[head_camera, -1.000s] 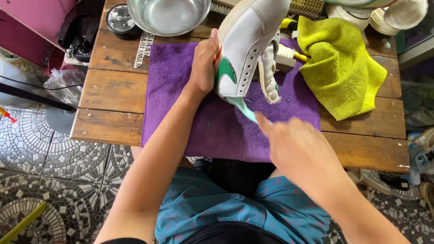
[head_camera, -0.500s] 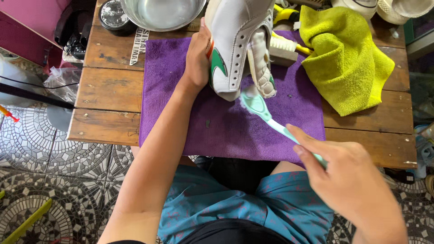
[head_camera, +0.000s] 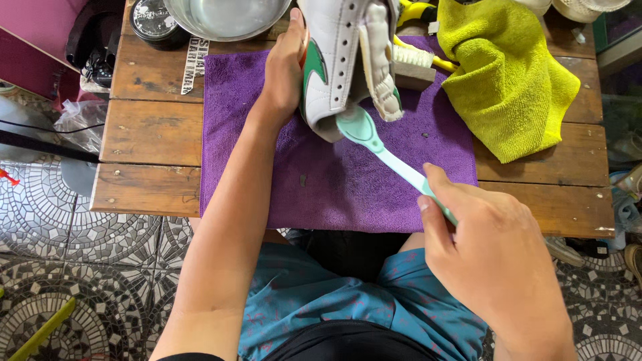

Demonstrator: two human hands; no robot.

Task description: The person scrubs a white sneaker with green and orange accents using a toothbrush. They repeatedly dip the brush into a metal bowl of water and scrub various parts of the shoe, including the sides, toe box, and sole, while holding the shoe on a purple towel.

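Two hands at work over a purple cloth [head_camera: 334,180] on the wooden desk [head_camera: 154,134]. Left hand [head_camera: 284,67], fingers wrapped on the white sneaker [head_camera: 341,60], holds it upright. Right hand [head_camera: 491,247], fingers pinching a mint-green toothbrush [head_camera: 384,150], sets its head against the shoe's lower edge. Yellow-green towel [head_camera: 508,73] lies beside it.

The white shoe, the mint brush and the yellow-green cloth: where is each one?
white shoe [head_camera: 334,60]: head view, on its white side panel with the small holes.
mint brush [head_camera: 391,157]: head view, on the handle between brush head and right hand.
yellow-green cloth [head_camera: 501,73]: head view, middle of the crumpled cloth.
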